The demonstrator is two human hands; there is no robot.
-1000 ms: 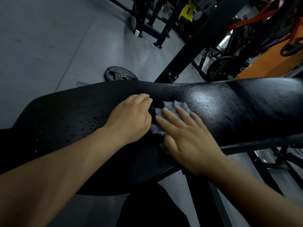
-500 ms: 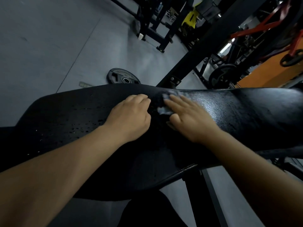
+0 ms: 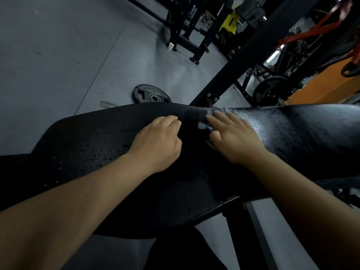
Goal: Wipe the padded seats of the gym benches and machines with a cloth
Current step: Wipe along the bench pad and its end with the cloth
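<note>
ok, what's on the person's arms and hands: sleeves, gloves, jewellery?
Nothing worn shows. Left hand and right hand: no gloves, no rings seen. Left forearm and right forearm bare to the frame edge: no sleeves, watch or bands. Right hand blurred.

cloth mostly under blurred right hand, bench pad cut off right

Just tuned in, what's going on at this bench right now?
A person is wiping a black padded bench seat. The right hand presses a grey cloth flat against the pad near its far edge, fingers straight. The left hand rests on the pad just beside it, fingers curled, with no cloth in it. Droplets speckle the part of the pad left of the hands, while the part to the right shines. A weight plate lies on the floor beyond.
</note>
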